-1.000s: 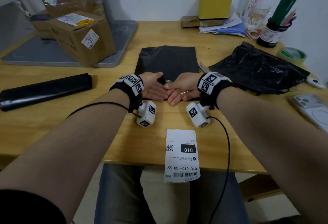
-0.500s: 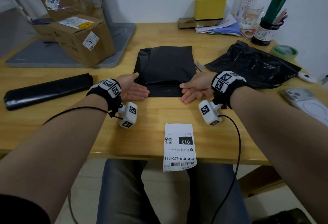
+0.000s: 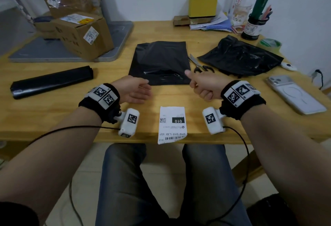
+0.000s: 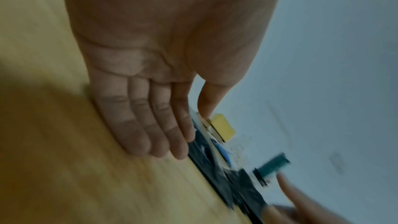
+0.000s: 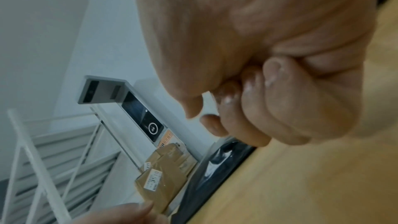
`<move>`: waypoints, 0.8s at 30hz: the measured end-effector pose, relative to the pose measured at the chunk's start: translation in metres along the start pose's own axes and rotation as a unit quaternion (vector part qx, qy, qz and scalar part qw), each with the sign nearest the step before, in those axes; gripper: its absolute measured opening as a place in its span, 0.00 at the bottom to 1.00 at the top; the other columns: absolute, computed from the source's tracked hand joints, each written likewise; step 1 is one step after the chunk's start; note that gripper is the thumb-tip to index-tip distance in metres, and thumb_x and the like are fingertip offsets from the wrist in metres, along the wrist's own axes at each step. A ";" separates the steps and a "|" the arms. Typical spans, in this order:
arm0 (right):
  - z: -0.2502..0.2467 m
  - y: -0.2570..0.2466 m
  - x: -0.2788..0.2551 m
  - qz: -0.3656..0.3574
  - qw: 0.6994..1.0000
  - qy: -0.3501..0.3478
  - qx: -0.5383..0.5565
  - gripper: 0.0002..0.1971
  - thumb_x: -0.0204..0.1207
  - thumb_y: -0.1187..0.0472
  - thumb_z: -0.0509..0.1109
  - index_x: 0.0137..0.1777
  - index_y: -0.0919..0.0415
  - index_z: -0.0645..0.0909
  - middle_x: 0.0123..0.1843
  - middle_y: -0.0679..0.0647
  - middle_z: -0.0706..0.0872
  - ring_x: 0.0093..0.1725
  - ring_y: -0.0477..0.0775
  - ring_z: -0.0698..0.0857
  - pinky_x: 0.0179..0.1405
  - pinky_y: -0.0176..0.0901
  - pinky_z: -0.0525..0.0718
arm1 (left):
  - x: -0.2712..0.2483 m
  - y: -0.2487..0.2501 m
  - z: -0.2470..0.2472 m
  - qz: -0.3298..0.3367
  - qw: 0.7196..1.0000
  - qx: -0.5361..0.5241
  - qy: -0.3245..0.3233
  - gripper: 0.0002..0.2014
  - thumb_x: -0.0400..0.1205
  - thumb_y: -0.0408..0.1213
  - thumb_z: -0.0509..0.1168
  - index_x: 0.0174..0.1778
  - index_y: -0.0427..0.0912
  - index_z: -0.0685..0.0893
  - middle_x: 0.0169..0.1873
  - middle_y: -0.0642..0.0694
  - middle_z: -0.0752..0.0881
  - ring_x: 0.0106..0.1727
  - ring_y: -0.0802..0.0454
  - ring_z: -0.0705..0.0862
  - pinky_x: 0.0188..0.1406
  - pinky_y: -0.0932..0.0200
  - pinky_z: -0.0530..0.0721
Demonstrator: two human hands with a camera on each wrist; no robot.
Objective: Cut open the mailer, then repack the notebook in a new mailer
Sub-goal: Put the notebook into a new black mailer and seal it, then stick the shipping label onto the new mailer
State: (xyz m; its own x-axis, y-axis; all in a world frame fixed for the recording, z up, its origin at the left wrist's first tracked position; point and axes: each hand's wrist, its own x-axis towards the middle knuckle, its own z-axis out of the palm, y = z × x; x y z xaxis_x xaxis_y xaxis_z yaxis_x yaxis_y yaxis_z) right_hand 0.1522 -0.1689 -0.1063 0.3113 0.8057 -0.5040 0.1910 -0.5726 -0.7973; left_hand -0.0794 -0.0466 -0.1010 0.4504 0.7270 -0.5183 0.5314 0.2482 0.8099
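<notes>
A flat black mailer (image 3: pixel 159 61) lies in the middle of the wooden table; no notebook shows. A crumpled black mailer (image 3: pixel 240 58) lies to its right, and scissors (image 3: pixel 198 64) rest between the two. My left hand (image 3: pixel 138 91) is just off the flat mailer's near left corner with straight fingers (image 4: pixel 150 125), its edge on the table, holding nothing. My right hand (image 3: pixel 199 87) hovers at the near right corner. Its fingers (image 5: pixel 252 108) are curled into the palm, the thumb sticks out, and nothing is in it. The wrist views show the flat mailer (image 4: pixel 206 157) (image 5: pixel 215 164) beyond the fingers.
A white shipping label (image 3: pixel 172 124) overhangs the table's front edge between my wrists. A roll of black bags (image 3: pixel 52 81) lies at left, cardboard boxes (image 3: pixel 80 34) at back left. A phone (image 3: pixel 295 94), a tape roll (image 3: pixel 270 44) and a pen jar (image 3: pixel 252 28) stand at right.
Both hands slid apart from the middle of the flat mailer's near edge to its corners, then drew back off it. The right hand's fingers curled in.
</notes>
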 end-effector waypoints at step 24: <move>0.016 0.026 -0.063 -0.082 0.996 0.009 0.019 0.15 0.91 0.65 0.53 0.63 0.64 0.83 0.26 0.48 0.66 0.23 0.45 0.60 0.18 0.37 0.58 | -0.088 -0.020 0.095 0.158 0.892 0.416 -0.080 0.14 0.71 0.50 0.80 0.48 0.49 0.90 0.40 0.57 0.85 0.46 0.57 0.82 0.41 0.61 0.77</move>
State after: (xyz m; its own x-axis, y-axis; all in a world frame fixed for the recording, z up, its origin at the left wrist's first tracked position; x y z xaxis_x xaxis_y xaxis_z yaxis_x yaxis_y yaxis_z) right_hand 0.1226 -0.2324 -0.1005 0.2949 0.8851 -0.3600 0.2053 -0.4267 -0.8808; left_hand -0.0615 -0.1769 -0.0979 0.7334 0.5595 -0.3862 0.6781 -0.5622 0.4735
